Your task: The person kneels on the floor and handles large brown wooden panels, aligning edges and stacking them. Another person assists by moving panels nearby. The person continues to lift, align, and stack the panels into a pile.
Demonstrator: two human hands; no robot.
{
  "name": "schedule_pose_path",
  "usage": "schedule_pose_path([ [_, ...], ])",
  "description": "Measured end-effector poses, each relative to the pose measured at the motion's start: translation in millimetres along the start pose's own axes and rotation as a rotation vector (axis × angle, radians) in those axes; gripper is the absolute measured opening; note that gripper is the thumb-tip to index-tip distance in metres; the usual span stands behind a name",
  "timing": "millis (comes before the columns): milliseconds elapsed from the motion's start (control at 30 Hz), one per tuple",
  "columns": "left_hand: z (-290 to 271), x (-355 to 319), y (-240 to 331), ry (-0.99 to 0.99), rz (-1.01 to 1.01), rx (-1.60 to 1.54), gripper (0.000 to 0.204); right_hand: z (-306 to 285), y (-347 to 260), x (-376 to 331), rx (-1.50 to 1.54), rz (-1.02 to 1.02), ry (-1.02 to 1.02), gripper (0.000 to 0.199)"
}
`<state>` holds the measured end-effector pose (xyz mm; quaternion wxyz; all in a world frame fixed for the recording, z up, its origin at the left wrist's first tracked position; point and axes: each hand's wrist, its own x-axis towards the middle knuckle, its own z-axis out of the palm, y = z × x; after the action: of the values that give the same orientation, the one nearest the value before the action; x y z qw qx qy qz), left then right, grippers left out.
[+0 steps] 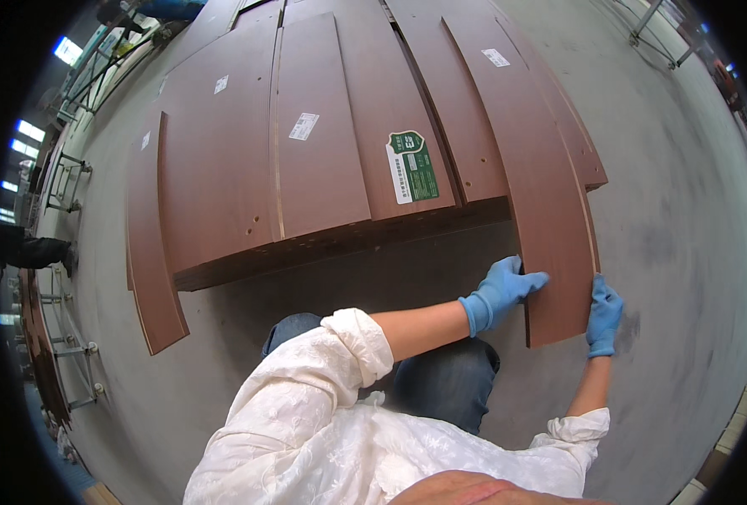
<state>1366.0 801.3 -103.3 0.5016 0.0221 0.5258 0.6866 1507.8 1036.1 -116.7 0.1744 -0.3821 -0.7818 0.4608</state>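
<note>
I see my left hand (498,293), in a blue glove, closed on the left edge of a long, narrow, reddish-brown wooden panel (535,185) near its lower end. My right hand (604,316), also in a blue glove, has its grip closed on the right edge of the same panel, a little lower. The panel lies on the grey floor (668,210), and its upper part rests over the right side of a stack of wide reddish-brown wooden boards (306,160). One board carries a green and white sticker (412,166). Another narrow curved-looking strip (150,252) lies at the left of the stack. I think the panel's lower end is slightly lifted, but I cannot tell surely.
</note>
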Motion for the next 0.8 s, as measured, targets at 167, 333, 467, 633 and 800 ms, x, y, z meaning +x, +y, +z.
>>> schedule_pose_path([
  [167,-31.0,-7.9,-8.9,0.092,0.199,-0.143,0.043,33.9,-33.7,-17.6,0.163,0.097,0.007,0.057],
  [333,-68.5,-24.5,2.5,0.104,0.287,-0.220,0.041,71.6,-66.9,-19.4,0.098,0.013,-0.024,0.055],
  [467,-99.8,-38.2,20.1,0.105,0.330,-0.269,0.040,101.9,-94.9,-18.9,0.005,-0.024,-0.054,0.058],
  [633,-135.7,-49.9,40.8,0.107,0.420,-0.330,0.041,141.0,-132.3,-25.0,-0.082,-0.108,-0.043,0.060],
  [800,-154.0,-57.0,47.3,0.205,0.391,-0.387,0.041,167.8,-159.1,-36.2,-0.120,-0.147,-0.053,0.061],
])
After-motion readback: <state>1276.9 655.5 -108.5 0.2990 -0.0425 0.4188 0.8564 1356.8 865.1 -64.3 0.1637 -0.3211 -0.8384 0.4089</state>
